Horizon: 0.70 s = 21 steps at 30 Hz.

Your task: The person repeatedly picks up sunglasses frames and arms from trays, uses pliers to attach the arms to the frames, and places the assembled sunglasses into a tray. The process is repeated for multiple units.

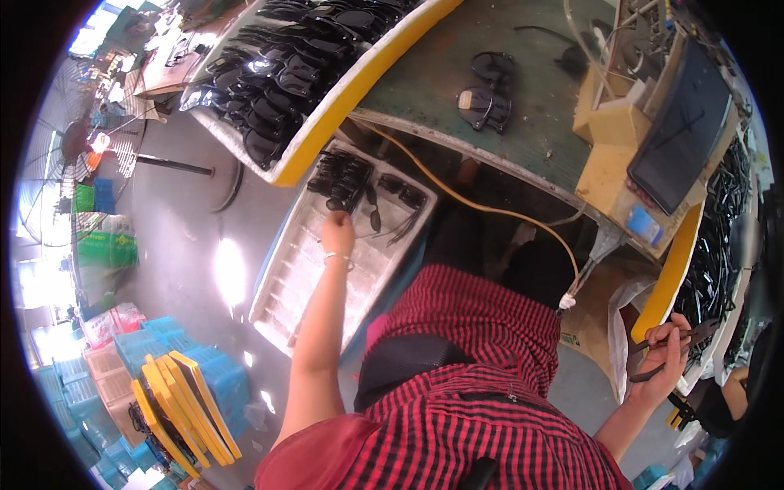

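Note:
My left hand (337,236) reaches into a white foam tray (287,287) beside the bench. Its fingertips pinch the edge of a dark pair of sunglasses (335,204) at the near side of a cluster of black sunglasses (341,173). Another folded pair of sunglasses (402,190) and some thin dark temple pieces (402,229) lie to the right in the tray. Out at the far right, my right hand (668,357) is closed round a pair of pliers (701,332), the handles showing by the palm and the jaws pointing away.
Two dark eyewear pieces (488,108) lie on the green bench (425,77). A yellow-edged foam tray (320,131) full of sunglasses overhangs its left end. Right stand a yellow machine (608,139) and another tray (663,286). An orange hose (482,206) hangs across the bench front.

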Available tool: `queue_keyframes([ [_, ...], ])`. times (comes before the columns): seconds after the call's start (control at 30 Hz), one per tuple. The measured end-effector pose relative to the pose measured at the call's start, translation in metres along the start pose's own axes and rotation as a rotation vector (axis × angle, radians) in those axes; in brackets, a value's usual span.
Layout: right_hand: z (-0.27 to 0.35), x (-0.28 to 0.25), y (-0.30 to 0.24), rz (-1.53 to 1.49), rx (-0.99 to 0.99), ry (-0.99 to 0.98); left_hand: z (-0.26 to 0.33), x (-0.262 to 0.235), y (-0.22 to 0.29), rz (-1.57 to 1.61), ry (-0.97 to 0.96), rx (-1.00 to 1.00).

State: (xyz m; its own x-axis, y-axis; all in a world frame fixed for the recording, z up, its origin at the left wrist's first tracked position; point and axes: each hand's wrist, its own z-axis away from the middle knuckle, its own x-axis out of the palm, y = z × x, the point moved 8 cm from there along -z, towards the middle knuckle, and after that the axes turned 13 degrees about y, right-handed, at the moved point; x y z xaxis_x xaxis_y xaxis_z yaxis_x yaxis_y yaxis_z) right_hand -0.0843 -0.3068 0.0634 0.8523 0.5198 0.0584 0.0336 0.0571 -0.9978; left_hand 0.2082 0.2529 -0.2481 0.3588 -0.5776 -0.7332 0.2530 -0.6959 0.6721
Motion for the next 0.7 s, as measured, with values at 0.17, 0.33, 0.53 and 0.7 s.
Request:
queue_keyframes([
  [0.17,0.000,0.012,-0.010,0.107,-0.040,0.081,0.005,0.110,-0.021,-0.339,-0.185,-0.222],
  [0.33,0.002,0.011,-0.029,0.189,-0.085,0.123,0.006,0.147,-0.059,-0.283,-0.173,-0.469],
  [0.53,0.013,0.029,-0.030,-0.039,-0.065,0.056,0.034,0.086,-0.004,0.294,-0.323,-0.390],
  [0.7,0.038,0.065,-0.023,-0.055,-0.055,-0.140,0.061,-0.064,0.124,0.922,-0.252,-0.435],
])
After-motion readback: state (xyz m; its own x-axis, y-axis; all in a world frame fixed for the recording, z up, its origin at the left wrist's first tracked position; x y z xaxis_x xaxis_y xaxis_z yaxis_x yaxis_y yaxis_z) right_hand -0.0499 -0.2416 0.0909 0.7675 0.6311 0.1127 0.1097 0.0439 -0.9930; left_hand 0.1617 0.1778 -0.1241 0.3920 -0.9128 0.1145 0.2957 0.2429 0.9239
